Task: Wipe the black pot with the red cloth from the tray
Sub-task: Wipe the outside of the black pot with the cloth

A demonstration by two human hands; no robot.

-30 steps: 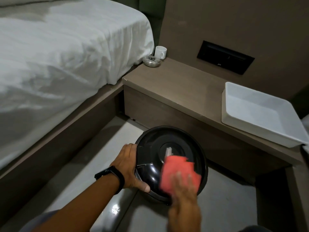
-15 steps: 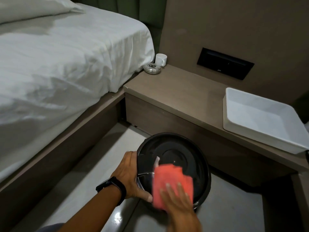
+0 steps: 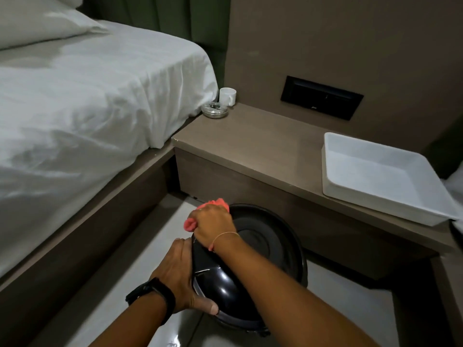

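Nearest me, my left hand (image 3: 184, 276) is clamped on the near left rim of the black pot (image 3: 250, 269), thumb hooked over the glossy edge, and I judge that grip is there to keep the pot from turning or sliding on the floor (image 3: 350, 309) while I rub it. The pot sits low in front of the bench (image 3: 263, 151), tilted a little toward me, its dark inside showing. My right arm crosses over the pot, and my right hand (image 3: 213, 225) is clenched around the red cloth (image 3: 215, 202), pressing it against the pot's far left rim; bunched folds of cloth stick out above and to the left of my knuckles. So the cloth is on the pot, just beyond my bracing hand. Farther back, the white tray (image 3: 375, 196) rests on the right end of the bench, with nothing visible in it. A white cup (image 3: 227, 96) and a round ashtray (image 3: 215, 110) stand at the bench's far corner, beside the bed (image 3: 87, 96).
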